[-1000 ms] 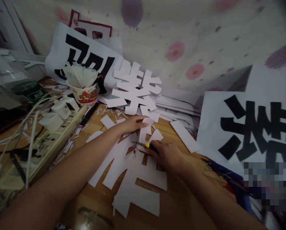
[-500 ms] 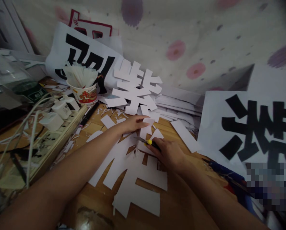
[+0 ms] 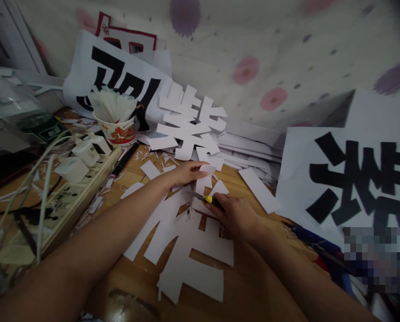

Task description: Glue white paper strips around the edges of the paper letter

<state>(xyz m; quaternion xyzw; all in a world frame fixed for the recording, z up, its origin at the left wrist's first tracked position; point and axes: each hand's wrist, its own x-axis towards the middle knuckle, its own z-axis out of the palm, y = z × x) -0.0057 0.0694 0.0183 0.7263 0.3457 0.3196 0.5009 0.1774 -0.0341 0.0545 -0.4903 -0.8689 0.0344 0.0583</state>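
A white cut-out character (image 3: 200,250) of paper or thin board lies on the wooden table, with slots and strokes cut through it. My left hand (image 3: 188,172) is closed on a raised strip at its far end, thumb and fingers pinching it. In my right hand (image 3: 236,212) is a utility knife (image 3: 209,199) with a yellow and black handle. Its blade (image 3: 195,194) points left, close against the cut-out, just nearer me than my left fingers. I cannot tell whether the blade's tip is in the material. Small shreds stand up beneath the blade.
Another white cut-out (image 3: 189,125) leans at the back. Left are a power strip (image 3: 75,192) with plugs, a paper cup (image 3: 117,132) of thin white strips, and a bottle (image 3: 35,125). Right lie a printed sheet (image 3: 293,152) and blue-handled tools (image 3: 315,239). Scraps litter the table.
Almost nothing differs. Both hands, the knife and the cut-out hold nearly the same places as half a second ago.
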